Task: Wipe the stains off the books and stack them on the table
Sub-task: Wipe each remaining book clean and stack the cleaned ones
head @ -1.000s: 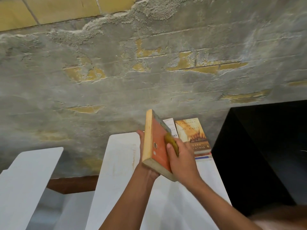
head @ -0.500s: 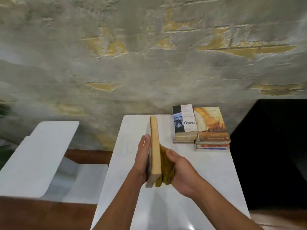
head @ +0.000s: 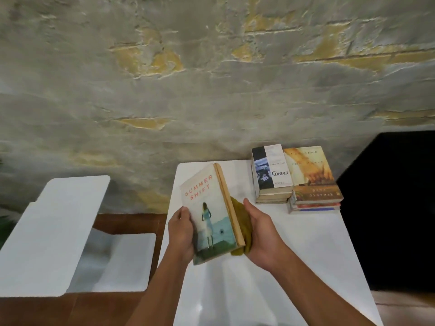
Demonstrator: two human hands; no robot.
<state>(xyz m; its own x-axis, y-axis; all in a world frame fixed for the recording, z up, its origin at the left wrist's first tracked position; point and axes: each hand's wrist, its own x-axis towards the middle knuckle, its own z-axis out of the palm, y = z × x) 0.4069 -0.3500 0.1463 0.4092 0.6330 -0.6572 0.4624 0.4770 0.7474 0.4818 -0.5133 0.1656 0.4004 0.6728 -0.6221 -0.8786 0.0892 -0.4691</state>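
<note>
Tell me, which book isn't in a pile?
The Summer Shift book. The left hand holds it up over the table, while the other books sit in two piles at the back.

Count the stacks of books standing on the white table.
2, side by side at the far right of the white table: the left stack topped by "Contact", the right stack topped by an orange-yellow cover. Book counts within each are unclear.
</note>
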